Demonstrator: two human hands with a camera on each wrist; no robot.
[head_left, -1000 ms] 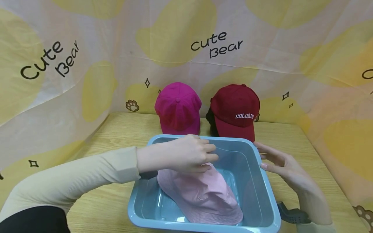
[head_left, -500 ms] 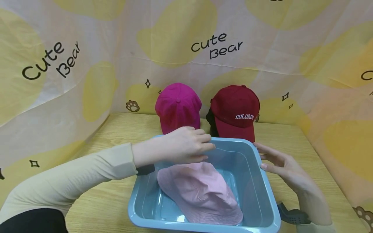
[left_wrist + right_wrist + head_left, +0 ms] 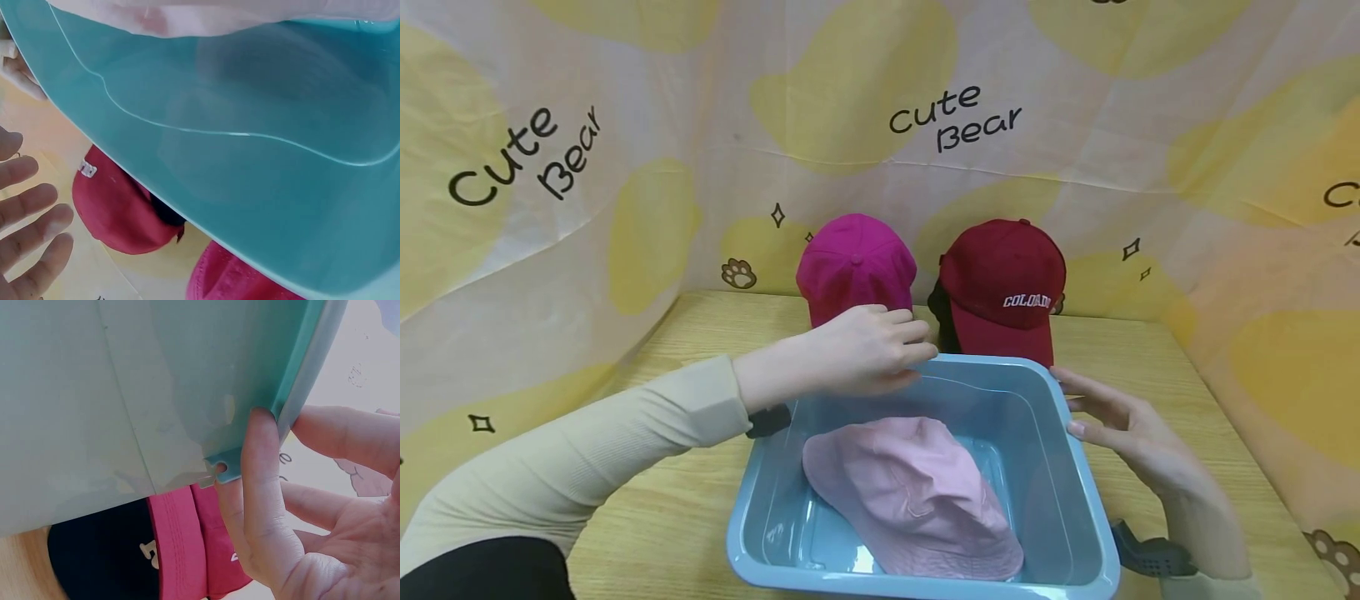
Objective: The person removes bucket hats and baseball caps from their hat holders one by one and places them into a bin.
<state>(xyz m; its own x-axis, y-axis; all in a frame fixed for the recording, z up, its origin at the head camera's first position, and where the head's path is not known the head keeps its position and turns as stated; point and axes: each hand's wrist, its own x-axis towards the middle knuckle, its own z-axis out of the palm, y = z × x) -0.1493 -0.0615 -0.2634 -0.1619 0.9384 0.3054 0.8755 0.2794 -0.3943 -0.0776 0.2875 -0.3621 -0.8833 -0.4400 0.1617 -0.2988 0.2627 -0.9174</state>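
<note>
A light blue plastic tub stands on the table, with a pale pink bucket hat lying inside it. Above the tub's far rim, my left hand hangs with relaxed fingers; the left wrist view shows its fingers spread and holding nothing. It partly covers a magenta cap behind the tub. To the right of that sits a dark red cap lettered in white. My right hand holds the tub's right rim near the far corner, with thumb and fingertips on either side of the rim.
A black cap shows partly behind the red one. Patterned cloth hangs close behind the caps and along both sides of the wooden table. Dark devices are strapped to both wrists.
My left hand has risen from the bucket hat and moved back and slightly left to the far rim, uncovering the hat's top. The right hand and the tub stay in place.
</note>
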